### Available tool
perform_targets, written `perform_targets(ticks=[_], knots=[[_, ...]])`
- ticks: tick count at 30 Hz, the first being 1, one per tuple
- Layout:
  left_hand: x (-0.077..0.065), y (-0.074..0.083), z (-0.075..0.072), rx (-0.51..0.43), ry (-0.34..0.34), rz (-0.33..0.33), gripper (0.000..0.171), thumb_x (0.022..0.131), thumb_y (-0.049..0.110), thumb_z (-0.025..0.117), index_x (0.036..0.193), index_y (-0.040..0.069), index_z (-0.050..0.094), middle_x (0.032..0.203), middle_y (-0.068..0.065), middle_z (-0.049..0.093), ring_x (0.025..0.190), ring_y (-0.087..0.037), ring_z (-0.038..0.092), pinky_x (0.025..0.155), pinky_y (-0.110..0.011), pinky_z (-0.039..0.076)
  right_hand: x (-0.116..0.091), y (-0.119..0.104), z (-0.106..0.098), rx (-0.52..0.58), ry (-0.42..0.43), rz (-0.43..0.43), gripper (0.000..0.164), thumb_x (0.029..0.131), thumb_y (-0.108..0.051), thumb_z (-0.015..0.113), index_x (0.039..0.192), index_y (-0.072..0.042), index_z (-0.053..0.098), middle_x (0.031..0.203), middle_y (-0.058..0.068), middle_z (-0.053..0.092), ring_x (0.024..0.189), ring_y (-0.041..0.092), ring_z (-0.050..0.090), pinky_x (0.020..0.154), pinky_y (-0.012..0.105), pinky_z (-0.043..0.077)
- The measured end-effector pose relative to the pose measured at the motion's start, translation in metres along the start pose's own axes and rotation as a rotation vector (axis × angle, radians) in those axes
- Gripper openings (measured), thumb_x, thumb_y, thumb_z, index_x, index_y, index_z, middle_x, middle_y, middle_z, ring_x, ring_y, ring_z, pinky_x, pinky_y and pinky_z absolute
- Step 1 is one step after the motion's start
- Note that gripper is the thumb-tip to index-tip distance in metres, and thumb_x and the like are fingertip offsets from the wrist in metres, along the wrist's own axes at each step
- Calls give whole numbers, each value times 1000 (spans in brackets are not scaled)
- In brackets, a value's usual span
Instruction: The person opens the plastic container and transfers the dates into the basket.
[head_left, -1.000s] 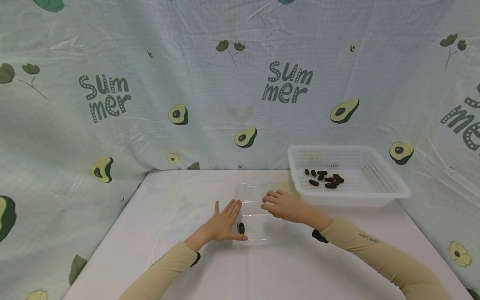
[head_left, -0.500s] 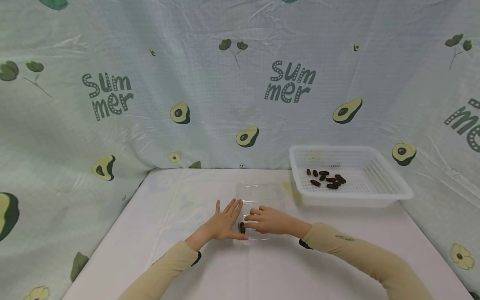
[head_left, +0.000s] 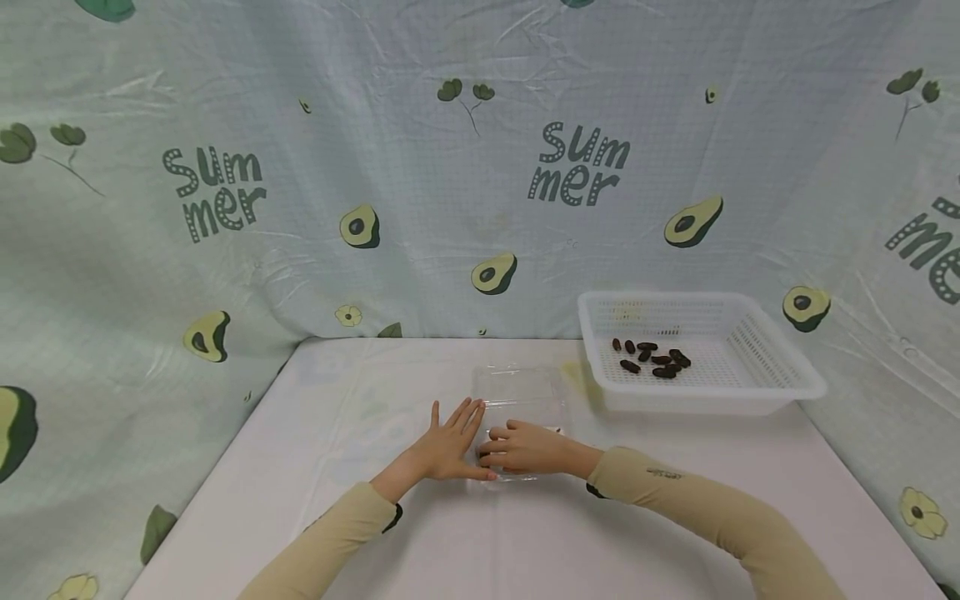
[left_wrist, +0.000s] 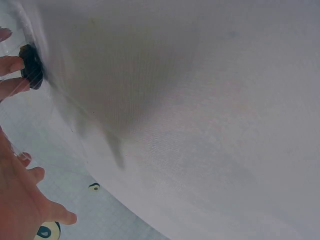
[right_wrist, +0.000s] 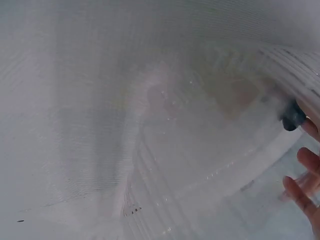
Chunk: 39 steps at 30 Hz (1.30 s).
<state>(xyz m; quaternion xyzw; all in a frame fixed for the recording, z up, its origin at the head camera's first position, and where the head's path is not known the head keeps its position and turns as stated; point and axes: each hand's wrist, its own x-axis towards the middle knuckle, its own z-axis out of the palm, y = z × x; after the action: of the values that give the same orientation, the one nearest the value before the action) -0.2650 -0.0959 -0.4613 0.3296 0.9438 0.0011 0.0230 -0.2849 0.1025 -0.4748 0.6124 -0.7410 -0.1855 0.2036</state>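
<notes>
A clear plastic clamshell box (head_left: 525, 408) lies unfolded on the table, its lid half at the back. My left hand (head_left: 444, 451) rests along its left side with fingers and thumb spread. Over the box's front half, my right hand (head_left: 528, 447) reaches to the left end, fingers curled at a dark brown date (head_left: 482, 451), mostly hidden from above. Through the clear wall in the left wrist view, two fingertips press against the date (left_wrist: 31, 67). The right wrist view shows a date (right_wrist: 293, 118) at the right fingertips.
A white perforated plastic basket (head_left: 765, 390) stands at the back right, with several dates (head_left: 663, 372) inside. A white cloth covers the table (head_left: 480, 542). A printed curtain (head_left: 420, 183) hangs behind and at the sides.
My right hand has moved left and toward me, from above the box's right side to the date at its left end. My left hand stays in place.
</notes>
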Motion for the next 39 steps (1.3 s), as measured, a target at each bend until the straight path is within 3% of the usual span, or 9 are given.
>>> perform_targets(ticks=[14,29,34,39], knots=[[1,-1,0,11,-12,-4,106,74,76,39,144,3,7,151,-13,9,139,-30,9,98,-68,11,5,-1,11,-97,68,5,22,91,-38,47,106,-26,56,102,-12,55,93,5,48,68,18,41],[1,0,1,-6,-8,-10,106,74,73,43,144,3,6,151,-13,9,139,-30,9,98,-68,11,3,1,26,-128,63,30,18,92,-37,43,103,-25,53,94,-12,55,86,7,45,65,18,40],[1,1,0,1,-2,-12,106,74,73,44,144,3,7,151,-13,10,139,-30,10,98,-68,11,-2,2,21,-111,55,29,14,93,-34,43,93,-26,54,88,-12,54,83,8,45,66,19,41],[1,1,1,16,-4,-16,106,74,74,42,144,3,7,151,-12,10,139,-30,10,98,-68,12,-13,4,12,-106,34,25,8,91,-30,47,92,-25,53,88,-11,53,81,8,44,64,18,40]])
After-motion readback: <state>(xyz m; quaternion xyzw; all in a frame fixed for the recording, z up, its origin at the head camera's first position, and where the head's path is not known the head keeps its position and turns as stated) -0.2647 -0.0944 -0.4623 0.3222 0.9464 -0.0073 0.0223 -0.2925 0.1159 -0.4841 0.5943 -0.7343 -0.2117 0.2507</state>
